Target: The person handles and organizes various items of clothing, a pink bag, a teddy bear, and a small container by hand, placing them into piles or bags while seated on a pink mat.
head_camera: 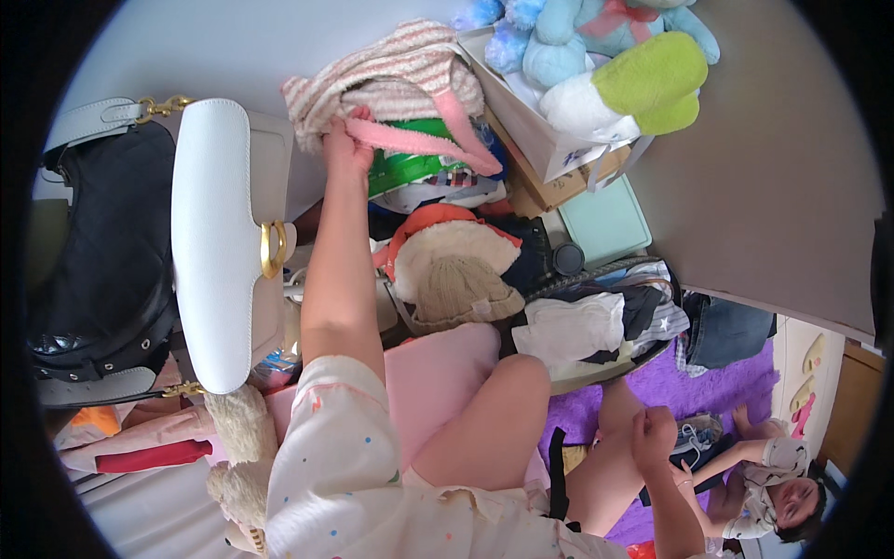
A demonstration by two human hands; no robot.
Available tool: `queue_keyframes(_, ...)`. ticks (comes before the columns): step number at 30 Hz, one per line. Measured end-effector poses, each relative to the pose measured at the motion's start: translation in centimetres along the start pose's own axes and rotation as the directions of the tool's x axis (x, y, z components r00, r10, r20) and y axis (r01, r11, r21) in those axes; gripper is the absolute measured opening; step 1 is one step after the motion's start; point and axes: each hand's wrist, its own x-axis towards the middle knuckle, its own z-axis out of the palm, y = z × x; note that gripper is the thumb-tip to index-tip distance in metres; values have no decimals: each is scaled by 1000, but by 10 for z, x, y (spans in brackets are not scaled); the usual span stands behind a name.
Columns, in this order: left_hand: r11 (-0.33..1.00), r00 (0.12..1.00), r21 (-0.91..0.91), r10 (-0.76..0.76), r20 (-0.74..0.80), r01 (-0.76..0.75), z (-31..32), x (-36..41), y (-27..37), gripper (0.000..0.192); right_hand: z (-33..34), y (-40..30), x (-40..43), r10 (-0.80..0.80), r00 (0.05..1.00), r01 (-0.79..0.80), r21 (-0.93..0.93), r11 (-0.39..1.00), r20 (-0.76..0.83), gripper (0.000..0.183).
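Note:
My left hand (349,147) reaches far forward and grips a fluffy pink-and-white striped fabric piece (391,77) by its edge, beside its plush pink strap (419,140). Under the strap lies a green plastic package (412,157) on a heap of folded clothes. Closer to me are a beige knit beanie (464,293) and a white fleecy item with an orange-red edge (440,237). My right hand (654,437) is curled into a fist at my knee, and nothing shows in it.
On the left stand a white handbag (213,244) with a gold clasp and a black quilted bag (112,244). Plush toys (621,84) fill a white paper bag (513,105). An open container of clothes (573,328) borders the purple rug (733,384). Another person (768,482) sits lower right, handling clothes.

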Motion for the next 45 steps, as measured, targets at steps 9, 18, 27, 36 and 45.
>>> queue_keyframes(9,994,986,-9,103,-132,-106,-40,-13,-28,39,6,2,0,-8,1000,8,25,1000,11,21)
queue_keyframes(18,405,905,914,372,-204,40,-172,-112,-119,49,10,-2,6,21,998,-24,41,999,57,20)
queue_keyframes(27,-467,936,841,-332,120,-273,-158,-234,-166,58,10,3,-1,29,1000,-29,12,1000,9,23)
queue_keyframes(36,-445,862,743,-333,382,-501,-124,-174,-125,62,9,11,-4,88,994,-88,6,996,64,21)
queue_keyframes(45,-631,976,747,-186,115,-208,-108,-169,-121,140,10,3,6,60,997,-61,11,998,54,19)
